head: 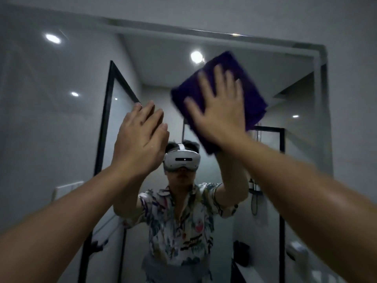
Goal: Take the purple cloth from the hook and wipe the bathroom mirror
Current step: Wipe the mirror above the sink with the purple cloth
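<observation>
The bathroom mirror (155,64) fills most of the view and reflects me and the room behind. My right hand (219,111) is spread flat on the folded purple cloth (253,94) and presses it against the glass in the upper right; both are blurred by motion. My left hand (140,139) is raised beside it, palm flat on or just off the glass, fingers together, holding nothing. The hook is out of view.
The mirror's frame edge (324,103) runs down the right side with grey wall beyond. A white wall plate (65,189) sits at the lower left. The reflection shows a black-framed glass door (110,123) and ceiling lights.
</observation>
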`<state>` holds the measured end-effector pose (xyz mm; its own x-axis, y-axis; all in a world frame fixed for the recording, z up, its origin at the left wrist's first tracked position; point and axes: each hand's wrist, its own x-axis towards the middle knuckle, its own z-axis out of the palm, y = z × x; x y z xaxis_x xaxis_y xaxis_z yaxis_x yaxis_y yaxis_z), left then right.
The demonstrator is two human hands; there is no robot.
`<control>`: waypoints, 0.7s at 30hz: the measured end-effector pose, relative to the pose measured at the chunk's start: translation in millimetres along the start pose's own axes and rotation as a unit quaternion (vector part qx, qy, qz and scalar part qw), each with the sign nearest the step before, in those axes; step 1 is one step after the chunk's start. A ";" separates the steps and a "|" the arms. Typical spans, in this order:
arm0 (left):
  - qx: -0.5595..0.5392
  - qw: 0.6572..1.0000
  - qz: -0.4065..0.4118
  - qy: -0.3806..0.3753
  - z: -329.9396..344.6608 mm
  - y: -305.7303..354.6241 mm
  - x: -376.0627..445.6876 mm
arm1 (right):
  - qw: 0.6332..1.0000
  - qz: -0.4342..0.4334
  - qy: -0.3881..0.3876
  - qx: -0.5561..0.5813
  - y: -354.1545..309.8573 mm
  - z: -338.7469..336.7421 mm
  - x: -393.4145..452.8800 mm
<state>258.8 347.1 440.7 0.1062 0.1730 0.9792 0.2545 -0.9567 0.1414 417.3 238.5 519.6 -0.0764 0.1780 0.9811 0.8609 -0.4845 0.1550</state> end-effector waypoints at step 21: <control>-0.028 0.994 0.075 -0.072 68.1 87.9 -30.7 | 0.902 -0.384 -0.196 0.010 92.3 -3.4 -276.0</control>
<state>343.3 273.6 413.1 0.2761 0.0554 0.9595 0.1724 -0.9850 0.0073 516.2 141.7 263.5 -0.4736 0.7461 0.4681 0.6396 -0.0741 0.7652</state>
